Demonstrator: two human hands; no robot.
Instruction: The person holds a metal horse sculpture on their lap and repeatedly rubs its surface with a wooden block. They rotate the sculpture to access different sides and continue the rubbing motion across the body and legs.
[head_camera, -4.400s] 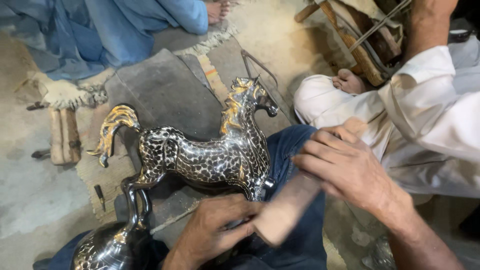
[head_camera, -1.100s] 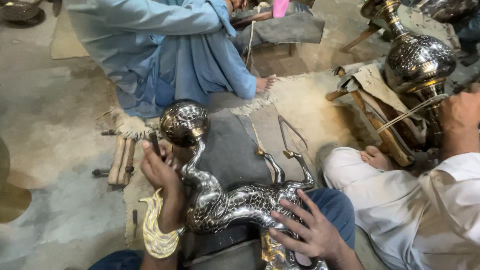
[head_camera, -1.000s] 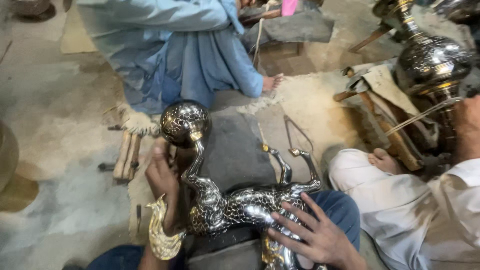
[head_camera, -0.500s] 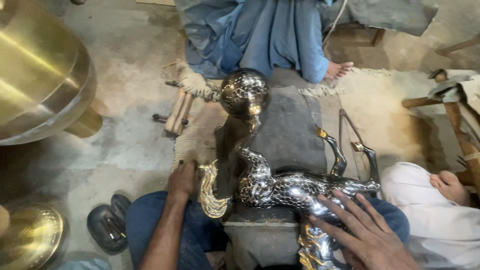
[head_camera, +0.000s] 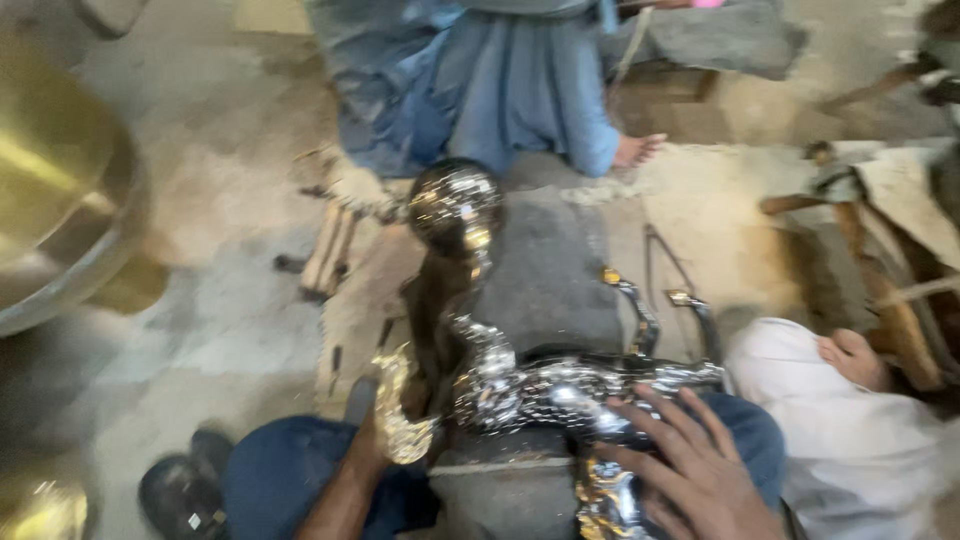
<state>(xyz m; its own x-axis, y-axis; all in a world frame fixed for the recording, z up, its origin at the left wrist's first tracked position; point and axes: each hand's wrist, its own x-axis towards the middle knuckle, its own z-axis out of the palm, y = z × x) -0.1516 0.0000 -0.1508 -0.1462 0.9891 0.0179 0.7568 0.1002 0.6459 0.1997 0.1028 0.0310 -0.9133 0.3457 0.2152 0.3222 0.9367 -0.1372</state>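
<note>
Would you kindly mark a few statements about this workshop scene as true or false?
1. The right hand lies spread on the shiny silver metal horse figure. True.
2. The horse figure stands upright on its hooves. False: it lies on its side across the grey block, legs pointing away from the wearer.
3. The left hand is by the figure's golden tail. True.
4. The person seated opposite wears red. False: the clothing is light blue.
5. A large brass bowl sits at the left edge. True.
</note>
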